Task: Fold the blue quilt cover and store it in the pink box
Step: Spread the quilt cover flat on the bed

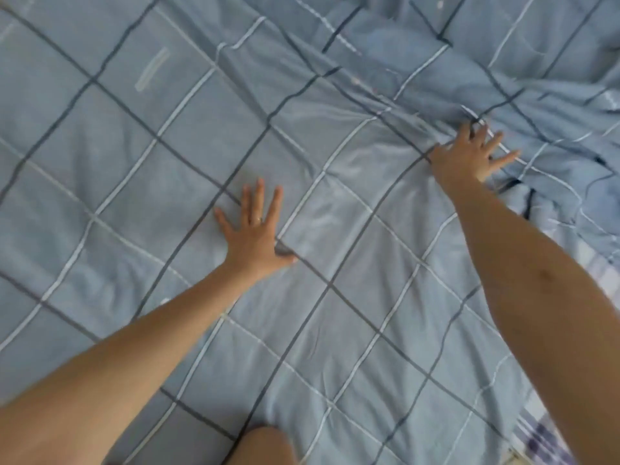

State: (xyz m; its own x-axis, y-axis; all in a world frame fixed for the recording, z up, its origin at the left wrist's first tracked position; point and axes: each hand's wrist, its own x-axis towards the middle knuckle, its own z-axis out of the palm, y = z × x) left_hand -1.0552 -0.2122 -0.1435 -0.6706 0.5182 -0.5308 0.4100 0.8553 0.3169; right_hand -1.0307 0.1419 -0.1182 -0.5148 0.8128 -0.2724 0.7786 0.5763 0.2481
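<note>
Both palms down on the blue quilt cover point(161, 135)!
Left hand point(255, 234) flat mid-cover, fingers splayed; right hand point(469, 156) spread against the rumpled folds. The cover fills the view; plaid sheet point(543, 437) peeks out bottom-right.

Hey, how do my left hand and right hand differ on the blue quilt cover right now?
The left hand presses a smooth, flat stretch of the blue quilt cover; the right hand sits against bunched, wrinkled folds. The left hand is nearer the body; the right hand reaches farther out. The left hand shows a ring; none is visible on the right hand. Both lie palm down with fingers spread straight.
</note>
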